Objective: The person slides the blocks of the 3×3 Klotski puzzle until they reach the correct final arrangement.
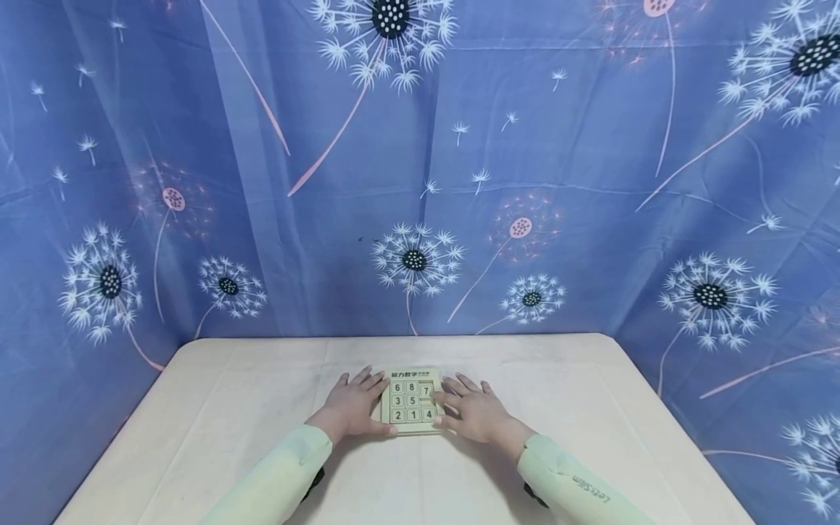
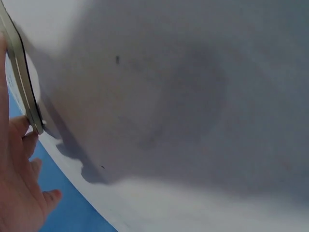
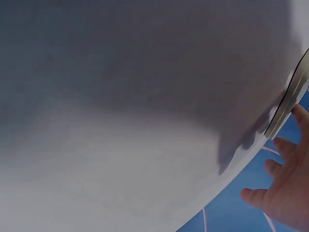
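A pale green number sliding puzzle [image 1: 415, 429] lies on the table between my hands. Its tiles read 6, 8, 7 at the top, 3 and 5 in the middle row, and 2, 1, 4 at the bottom. The 7 tile [image 1: 426, 391] sits a little lower than its row, with a gap beneath it. My left hand [image 1: 353, 405] holds the left side, thumb at the near corner and fingers at the far one. My right hand [image 1: 482, 414] has its index fingertip at the 7 tile and its thumb by the near right corner; its other fingers spread outward.
A white-covered table [image 1: 262, 386] with rounded far corners bears the puzzle. Blue curtains [image 1: 341, 240] with dandelion prints rise behind it and along both sides. Pale green sleeves [image 1: 282, 467] cover the forearms.
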{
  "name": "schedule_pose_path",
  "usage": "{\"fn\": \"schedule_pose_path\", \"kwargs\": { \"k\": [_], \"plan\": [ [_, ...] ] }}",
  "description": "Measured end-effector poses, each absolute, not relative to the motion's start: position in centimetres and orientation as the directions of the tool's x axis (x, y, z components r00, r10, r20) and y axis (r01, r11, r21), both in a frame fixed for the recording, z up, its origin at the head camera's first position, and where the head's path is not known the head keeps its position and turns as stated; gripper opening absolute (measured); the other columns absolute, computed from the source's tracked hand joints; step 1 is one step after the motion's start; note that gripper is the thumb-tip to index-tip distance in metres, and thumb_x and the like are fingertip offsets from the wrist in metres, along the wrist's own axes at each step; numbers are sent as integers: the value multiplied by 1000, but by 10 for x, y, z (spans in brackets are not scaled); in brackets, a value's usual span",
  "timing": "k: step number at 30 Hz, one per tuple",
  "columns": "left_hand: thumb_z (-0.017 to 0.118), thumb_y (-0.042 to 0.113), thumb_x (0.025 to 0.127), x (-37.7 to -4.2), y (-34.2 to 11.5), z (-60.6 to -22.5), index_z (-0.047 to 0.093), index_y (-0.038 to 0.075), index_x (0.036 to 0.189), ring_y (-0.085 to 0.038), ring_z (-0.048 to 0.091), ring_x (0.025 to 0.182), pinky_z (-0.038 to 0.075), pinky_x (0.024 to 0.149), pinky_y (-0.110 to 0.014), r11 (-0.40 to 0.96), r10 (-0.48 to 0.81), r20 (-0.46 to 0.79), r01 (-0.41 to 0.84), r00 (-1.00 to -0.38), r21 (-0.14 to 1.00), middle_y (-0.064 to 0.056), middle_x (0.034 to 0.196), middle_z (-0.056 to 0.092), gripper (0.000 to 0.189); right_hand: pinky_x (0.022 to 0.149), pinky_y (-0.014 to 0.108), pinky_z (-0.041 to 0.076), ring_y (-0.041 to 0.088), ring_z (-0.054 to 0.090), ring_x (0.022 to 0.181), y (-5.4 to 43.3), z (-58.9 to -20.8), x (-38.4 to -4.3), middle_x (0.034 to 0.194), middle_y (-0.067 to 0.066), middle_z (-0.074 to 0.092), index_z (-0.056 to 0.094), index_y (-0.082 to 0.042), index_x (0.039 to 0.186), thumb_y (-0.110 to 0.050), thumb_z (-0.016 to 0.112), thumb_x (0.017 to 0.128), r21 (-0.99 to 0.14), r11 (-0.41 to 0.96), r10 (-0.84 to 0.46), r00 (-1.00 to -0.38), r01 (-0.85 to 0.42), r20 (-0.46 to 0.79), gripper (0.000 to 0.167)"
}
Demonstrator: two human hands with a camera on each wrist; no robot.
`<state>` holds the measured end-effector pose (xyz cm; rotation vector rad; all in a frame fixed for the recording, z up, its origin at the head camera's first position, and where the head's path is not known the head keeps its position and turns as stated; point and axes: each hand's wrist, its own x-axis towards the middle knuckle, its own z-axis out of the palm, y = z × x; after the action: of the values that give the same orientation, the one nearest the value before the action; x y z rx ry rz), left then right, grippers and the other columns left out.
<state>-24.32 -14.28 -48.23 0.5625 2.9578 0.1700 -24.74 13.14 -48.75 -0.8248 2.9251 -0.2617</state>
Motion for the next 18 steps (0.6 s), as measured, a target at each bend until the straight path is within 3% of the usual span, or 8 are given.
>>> {"fn": "schedule_pose_path", "kwargs": {
  "k": [11, 18],
  "plan": [
    [61, 78, 84, -242, -144, -488, 39, 17, 159, -26, 28, 159, 28, 128, -57, 918, 396, -96, 395, -913, 26, 0, 167, 38, 100, 117, 75, 31, 42, 36, 153, 130, -488, -250, 162, 12, 44, 54, -25, 149, -56, 52, 101, -181, 837, -530, -848, -517, -27, 57],
    [61, 76, 86, -244, -144, -491, 37, 16, 160, -28, 29, 159, 29, 128, -57, 918, 397, -98, 394, -912, 50, -1, 168, 37, 98, 117, 75, 31, 42, 36, 153, 129, -486, -251, 162, 13, 44, 54, -25, 149, -55, 51, 102, -182, 844, -519, -854, -505, -36, 56]
  ]
}}
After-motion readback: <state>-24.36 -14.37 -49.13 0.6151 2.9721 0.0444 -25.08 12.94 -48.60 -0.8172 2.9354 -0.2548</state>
